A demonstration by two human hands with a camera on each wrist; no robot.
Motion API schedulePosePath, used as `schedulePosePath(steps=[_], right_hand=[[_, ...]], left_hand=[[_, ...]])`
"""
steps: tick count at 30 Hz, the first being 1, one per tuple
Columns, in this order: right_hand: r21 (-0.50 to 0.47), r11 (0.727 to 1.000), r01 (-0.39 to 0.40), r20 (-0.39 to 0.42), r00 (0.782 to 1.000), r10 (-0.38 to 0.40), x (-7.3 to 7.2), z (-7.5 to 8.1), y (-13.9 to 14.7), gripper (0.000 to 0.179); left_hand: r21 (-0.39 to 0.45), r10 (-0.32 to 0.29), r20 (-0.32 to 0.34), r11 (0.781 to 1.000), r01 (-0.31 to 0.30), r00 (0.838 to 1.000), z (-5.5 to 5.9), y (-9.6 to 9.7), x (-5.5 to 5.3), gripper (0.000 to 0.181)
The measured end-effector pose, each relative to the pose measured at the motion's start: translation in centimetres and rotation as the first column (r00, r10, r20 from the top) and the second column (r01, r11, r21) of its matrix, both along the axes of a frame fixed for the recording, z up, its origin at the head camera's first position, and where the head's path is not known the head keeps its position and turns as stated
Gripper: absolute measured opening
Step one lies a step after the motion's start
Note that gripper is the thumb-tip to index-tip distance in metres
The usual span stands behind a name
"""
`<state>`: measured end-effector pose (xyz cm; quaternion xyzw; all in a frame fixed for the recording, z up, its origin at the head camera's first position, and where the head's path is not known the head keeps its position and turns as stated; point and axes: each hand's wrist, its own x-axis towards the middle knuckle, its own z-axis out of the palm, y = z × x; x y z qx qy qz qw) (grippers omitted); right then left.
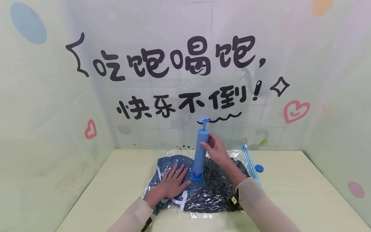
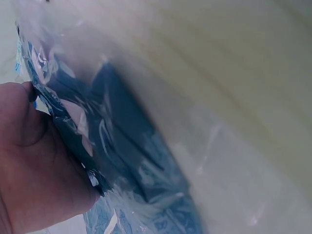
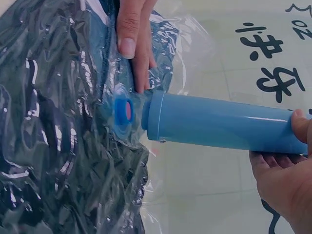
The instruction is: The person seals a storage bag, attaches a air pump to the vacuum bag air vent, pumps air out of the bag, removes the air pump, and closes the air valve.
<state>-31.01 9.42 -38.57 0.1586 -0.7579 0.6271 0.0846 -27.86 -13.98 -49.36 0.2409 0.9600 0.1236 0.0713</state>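
A clear vacuum storage bag point(image 1: 203, 215) lies flat on the table, with dark blue and black fabric inside. My left hand point(image 1: 174, 183) rests on its blue side, fingers spread; the left wrist view shows that hand point(image 2: 44, 161) against the wrinkled plastic. With my right hand point(image 1: 216, 150) I grip a blue hand pump point(image 1: 200, 154) round its upper barrel, handle at the top. Below the pump sits the bag's blue round valve point(image 1: 197, 176), its centre pinkish. In the right wrist view the pump's end stands a small gap from the open valve point(image 3: 124, 112).
A blue round cap point(image 1: 259, 168) lies on the table point(image 1: 290, 193) to the right of the bag. The bag's light blue zip edge point(image 1: 251, 166) sticks up at its right side. Printed wall sheets point(image 1: 174, 29) enclose the table at the back and sides.
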Motion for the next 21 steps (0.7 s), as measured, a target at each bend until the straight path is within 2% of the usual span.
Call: schedulePosePath(steps=[8,10,13,17,21], right_hand=[[0.065,0.996,0.062,0.019,0.998,-0.064,-0.7,0.8,2.7,0.053],[0.084,0.995,0.058,0.023,0.998,-0.060,-1.0,0.8,3.7,0.054],[0.158,0.986,0.057,-0.003,0.998,-0.057,-1.3,0.8,5.6,0.053],[0.310,0.948,0.077,-0.023,0.997,-0.073,-1.4,1.3,8.3,0.045],[0.445,0.890,0.099,0.031,0.992,-0.126,-1.4,1.6,10.9,0.035]], left_hand=[[0.026,-0.005,-0.008,1.000,0.006,1.000,0.0,0.0,0.1,0.073],[0.029,-0.003,-0.008,1.000,0.003,1.000,0.1,0.1,0.2,0.073],[0.028,0.001,-0.001,1.000,-0.001,1.000,0.4,0.2,0.4,0.073],[0.034,0.004,0.014,0.999,-0.005,1.000,0.7,0.2,0.5,0.073],[0.035,0.002,0.023,0.999,-0.003,1.000,1.1,0.3,0.7,0.075]])
